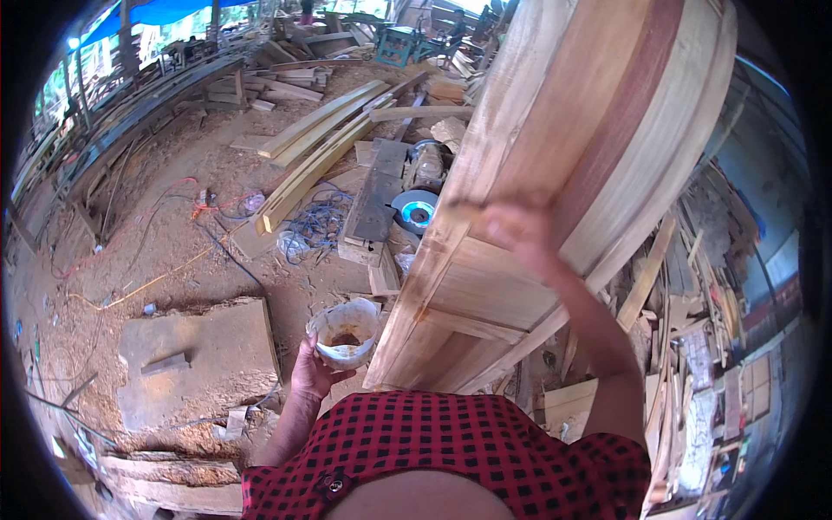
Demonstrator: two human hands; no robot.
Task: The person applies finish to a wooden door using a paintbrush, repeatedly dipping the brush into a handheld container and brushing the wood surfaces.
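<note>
The red-and-black checked shirt (433, 425) lay nearest, at 6 o'clock. The left hand (314, 371) gripped the white tub (345, 354) toward 7 o'clock; the right hand (520, 232) was blurred, its grip indeterminate. The panelled wooden door (582, 156), at 2 o'clock, was judged heavy and stiff, best held by both long edges; its long axis ran from 6 toward 1 o'clock.

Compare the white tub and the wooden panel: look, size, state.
The white tub is round, brown inside; the wooden panel is long, striped tan and reddish. The panel is far larger than the tub. The left hand holds the tub; the blurred right hand is over the panel. Both show brown tones.
</note>
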